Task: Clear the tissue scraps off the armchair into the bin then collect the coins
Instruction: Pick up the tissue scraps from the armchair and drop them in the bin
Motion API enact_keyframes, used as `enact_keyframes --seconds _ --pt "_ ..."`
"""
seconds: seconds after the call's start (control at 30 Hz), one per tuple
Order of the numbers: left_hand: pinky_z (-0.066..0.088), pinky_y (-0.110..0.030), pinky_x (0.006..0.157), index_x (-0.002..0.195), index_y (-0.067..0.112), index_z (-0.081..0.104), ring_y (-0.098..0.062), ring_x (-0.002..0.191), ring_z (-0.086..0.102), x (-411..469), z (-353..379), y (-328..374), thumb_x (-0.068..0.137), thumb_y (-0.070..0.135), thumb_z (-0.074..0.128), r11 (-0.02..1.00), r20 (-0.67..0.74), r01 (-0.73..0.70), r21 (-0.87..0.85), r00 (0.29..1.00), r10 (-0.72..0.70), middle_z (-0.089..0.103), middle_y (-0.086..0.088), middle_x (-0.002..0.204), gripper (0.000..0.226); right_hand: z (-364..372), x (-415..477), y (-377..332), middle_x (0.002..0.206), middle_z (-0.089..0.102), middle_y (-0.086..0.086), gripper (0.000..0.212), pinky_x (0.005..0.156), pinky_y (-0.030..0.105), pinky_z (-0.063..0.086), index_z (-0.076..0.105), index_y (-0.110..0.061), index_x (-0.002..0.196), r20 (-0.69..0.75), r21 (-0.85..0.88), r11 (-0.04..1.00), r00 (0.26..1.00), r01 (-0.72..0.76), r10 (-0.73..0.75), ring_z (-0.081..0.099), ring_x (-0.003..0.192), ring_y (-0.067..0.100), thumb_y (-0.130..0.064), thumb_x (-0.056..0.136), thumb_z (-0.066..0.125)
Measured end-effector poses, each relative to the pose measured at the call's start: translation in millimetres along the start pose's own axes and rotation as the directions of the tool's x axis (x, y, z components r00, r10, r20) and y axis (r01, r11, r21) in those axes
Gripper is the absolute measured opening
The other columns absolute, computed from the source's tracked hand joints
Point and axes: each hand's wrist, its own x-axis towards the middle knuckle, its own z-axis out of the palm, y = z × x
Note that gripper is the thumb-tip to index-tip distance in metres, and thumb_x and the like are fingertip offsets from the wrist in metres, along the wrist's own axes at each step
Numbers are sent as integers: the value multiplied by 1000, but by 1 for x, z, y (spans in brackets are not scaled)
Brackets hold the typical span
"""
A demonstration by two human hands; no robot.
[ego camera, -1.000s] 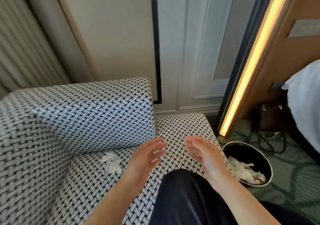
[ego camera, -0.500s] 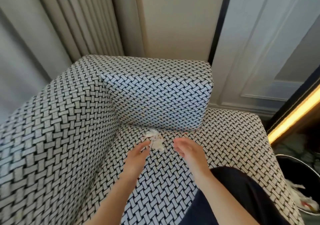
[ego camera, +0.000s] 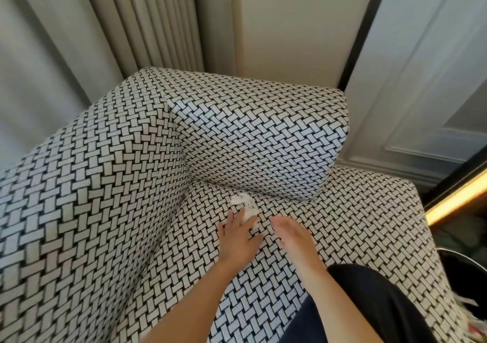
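Change: the left hand (ego camera: 238, 239) had slid forward since half a second before. Its fingertips, then at the near edge of the tissue scrap (ego camera: 243, 203), now lay over that edge.
Right hand: the right hand (ego camera: 292, 234) had stayed just beside the left, low over the seat.
Left grip: fingers straight and touching the scrap, not curled round it.
Right grip: flat and relaxed, holding nothing.
Scrap: small, white, crumpled and ragged.
Where: on the seat of the armchair (ego camera: 105, 210), in the back corner, just under the back cushion (ego camera: 263, 144).
Bin: only the rim of the bin (ego camera: 453, 252) showed at the right edge, well apart from the scrap.
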Motion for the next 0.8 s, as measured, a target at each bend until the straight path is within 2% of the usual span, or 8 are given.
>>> enact_keyframes --seconds 0.07,0.17,0.23,0.3,0.4,0.53,0.67,0.8 --pt "-7 -36 116 144 27 33 -13 145 1 -5 2 -6 96 32 44 999 -56 -45 -29 997 44 12 5 156 49 1 1 0 112 58 -16 8 100 31 43 55 -38 101 17 17 1000 1000 -19 19 54 109 4 -34 94 52" --pt "18 -33 117 139 23 42 -17 140 22 -11 1 -19 97 20 44 990 -141 -123 -64 984 113 27 8 151 42 1 0 -2 110 59 -17 10 102 33 43 57 -37 99 32 13 1000 999 -24 24 55 109 5 -30 95 51" --pt "26 -33 114 134 21 49 -18 130 39 -12 -2 -32 95 15 48 973 -183 -226 47 956 230 40 3 144 40 1 -1 -3 108 60 -17 10 100 32 43 57 -37 96 25 11 1000 1000 -11 11 55 107 4 -29 95 51" --pt "26 -38 112 129 20 56 -23 124 49 -8 -3 -48 93 19 53 933 -234 -281 224 914 331 51 -2 136 36 1 -1 -3 109 61 -16 11 98 28 44 58 -37 97 20 -13 1000 1000 8 -8 55 103 -1 -28 95 52" --pt "25 -41 113 129 22 55 -22 132 42 -4 -5 -64 95 36 33 924 -277 -195 329 916 292 52 -3 136 43 3 3 0 118 60 -13 19 98 24 42 59 -28 113 46 -156 986 997 63 -56 54 104 -3 -25 95 53" --pt "19 -38 116 134 23 50 -17 139 30 -4 -1 -65 96 40 19 935 -301 -129 331 925 234 45 -2 142 52 8 11 3 135 50 -13 36 105 20 28 51 -26 131 128 -389 904 982 180 -140 41 126 1 -24 95 52" --pt "20 -38 116 131 25 52 -14 138 31 -2 0 -68 96 37 24 939 -314 -149 310 916 249 49 0 139 46 21 28 7 151 31 -10 46 118 29 14 40 -32 141 221 -566 774 957 284 -190 17 142 8 -26 96 50" --pt "19 -35 115 128 27 54 -13 134 35 0 1 -71 96 33 33 946 -354 -161 282 899 259 54 2 134 39 32 51 8 159 9 -7 51 116 33 -2 29 -39 145 301 -659 674 938 334 -170 -7 146 15 -30 98 46"
